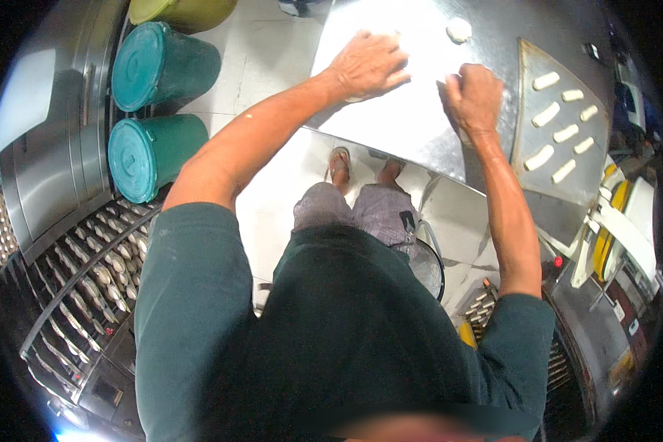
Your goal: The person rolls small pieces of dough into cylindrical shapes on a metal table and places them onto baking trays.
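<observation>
Both my hands are over a shiny metal table (420, 140), where strong glare washes out the surface. My left hand (372, 65) is bent with its fingers curled down toward the glare. Across from it, my right hand (475, 99) is closed, its knuckles up and thumb toward the left hand. Whatever lies under or between the fingers is lost in the brightness. A round pale lump of dough (459, 29) sits beyond my right hand. To the right, a metal baking tray (527, 81) carries several short dough strips (565, 133), spaced apart.
Two green lidded bins (134, 158) and a yellow one (184, 11) stand at the left beside a steel cabinet (66, 147). A rack (88, 295) of shaped dough pieces is at the lower left. White-and-yellow machinery (622, 228) stands right of the table.
</observation>
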Tool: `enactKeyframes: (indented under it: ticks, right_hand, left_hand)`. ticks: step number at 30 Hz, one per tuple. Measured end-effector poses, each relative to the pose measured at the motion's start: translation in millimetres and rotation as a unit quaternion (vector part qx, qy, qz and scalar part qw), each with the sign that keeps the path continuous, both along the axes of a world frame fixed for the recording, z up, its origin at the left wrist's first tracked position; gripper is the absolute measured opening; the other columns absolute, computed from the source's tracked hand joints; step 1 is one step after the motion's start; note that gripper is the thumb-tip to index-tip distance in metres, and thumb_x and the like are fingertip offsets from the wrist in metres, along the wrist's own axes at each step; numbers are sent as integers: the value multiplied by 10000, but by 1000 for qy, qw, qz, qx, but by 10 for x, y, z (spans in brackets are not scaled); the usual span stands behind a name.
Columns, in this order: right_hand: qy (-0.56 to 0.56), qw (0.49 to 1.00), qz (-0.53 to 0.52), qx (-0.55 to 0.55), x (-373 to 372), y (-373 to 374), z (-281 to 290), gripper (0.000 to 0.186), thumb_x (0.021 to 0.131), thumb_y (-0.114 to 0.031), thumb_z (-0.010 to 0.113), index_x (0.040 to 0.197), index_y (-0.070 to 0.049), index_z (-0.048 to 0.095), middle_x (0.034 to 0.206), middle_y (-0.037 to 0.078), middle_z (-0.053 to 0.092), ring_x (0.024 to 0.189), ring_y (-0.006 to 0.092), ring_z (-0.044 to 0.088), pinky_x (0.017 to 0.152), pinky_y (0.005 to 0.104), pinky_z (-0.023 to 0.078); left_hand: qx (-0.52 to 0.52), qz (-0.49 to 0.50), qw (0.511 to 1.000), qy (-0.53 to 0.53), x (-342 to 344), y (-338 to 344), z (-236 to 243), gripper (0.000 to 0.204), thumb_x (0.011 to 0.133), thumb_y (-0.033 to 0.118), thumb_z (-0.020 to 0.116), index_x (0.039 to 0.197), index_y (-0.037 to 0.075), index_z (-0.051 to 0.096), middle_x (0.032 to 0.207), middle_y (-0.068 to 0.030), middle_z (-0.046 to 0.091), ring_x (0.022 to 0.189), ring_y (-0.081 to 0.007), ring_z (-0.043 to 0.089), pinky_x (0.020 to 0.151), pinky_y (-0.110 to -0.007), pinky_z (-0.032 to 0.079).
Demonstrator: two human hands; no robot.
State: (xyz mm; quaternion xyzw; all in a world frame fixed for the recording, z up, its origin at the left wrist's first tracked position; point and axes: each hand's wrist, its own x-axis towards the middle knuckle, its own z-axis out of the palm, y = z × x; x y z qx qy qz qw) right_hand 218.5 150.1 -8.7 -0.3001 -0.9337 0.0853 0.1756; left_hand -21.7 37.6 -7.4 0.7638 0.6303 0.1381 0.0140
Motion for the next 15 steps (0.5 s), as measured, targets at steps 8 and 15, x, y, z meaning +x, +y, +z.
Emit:
enactKeyframes:
  ticks: [8, 15]
  right_hand:
    - [-35, 996, -1, -87, 35, -22, 113, 325, 893, -365, 720, 973, -68, 615, 907, 123, 628, 887, 322, 586, 827, 462, 400]
    - [-68, 997, -1, -22, 106, -120, 75, 373, 867, -373, 746, 1096, -99, 639, 977, 88, 608, 943, 300, 562, 851, 463, 401]
  left_hand:
    - [-60, 32, 998, -6, 105, -52, 23, 497, 977, 544, 612, 1053, 62, 707, 1133, -121, 625, 1143, -282, 561, 1000, -493, 406]
    - [-72, 25, 997, 26, 131, -133, 97, 520, 950, 567, 634, 1057, 62, 689, 1098, -130, 624, 1122, -290, 561, 1035, -487, 389]
